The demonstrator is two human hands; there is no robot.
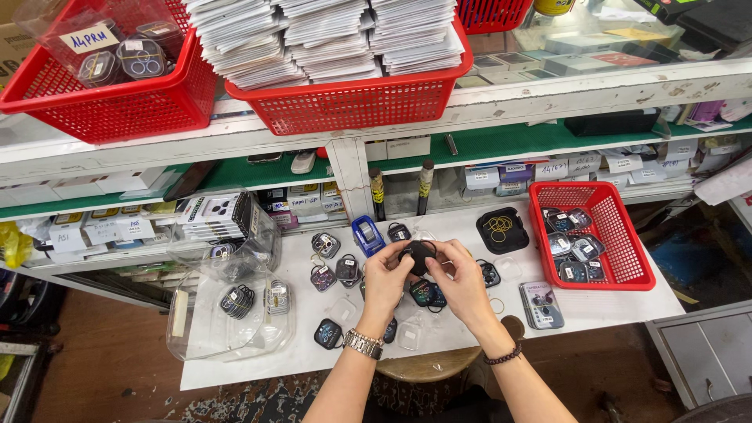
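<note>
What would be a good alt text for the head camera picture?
Two hands, left hand and right hand, hold a small black case above a white table strewn with similar cases. A red basket of them stands at the right.

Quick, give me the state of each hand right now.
Left hand: closed on the small black case, gripping its left edge.
Right hand: closed on the same case, fingers at its right side.

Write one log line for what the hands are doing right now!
left hand: holds small black case | right hand: holds same case | below: white table | right: red basket
</note>
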